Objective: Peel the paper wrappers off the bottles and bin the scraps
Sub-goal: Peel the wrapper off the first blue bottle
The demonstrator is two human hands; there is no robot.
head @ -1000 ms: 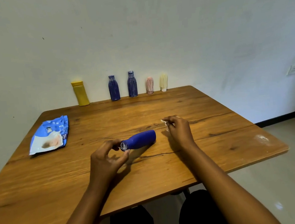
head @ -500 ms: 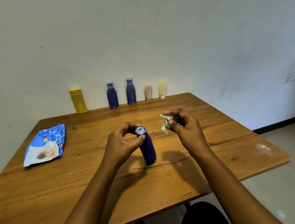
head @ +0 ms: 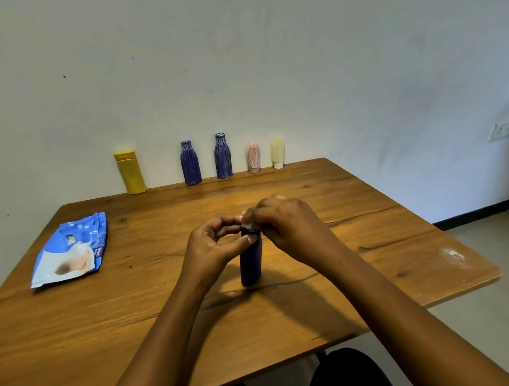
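Left hand [head: 213, 247], fingers curled, pinches top of upright blue bottle [head: 251, 265]. Right hand [head: 290, 229] pinches white paper scrap [head: 246, 224] there

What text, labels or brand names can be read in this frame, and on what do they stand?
Blue packet: small white print near its right edge, too blurred to read.
Dark blue bottle, gripped by the left hand: no print shows; the right hand, pinching a paper scrap, covers its top.
Bottles by the wall: no lettering shows.
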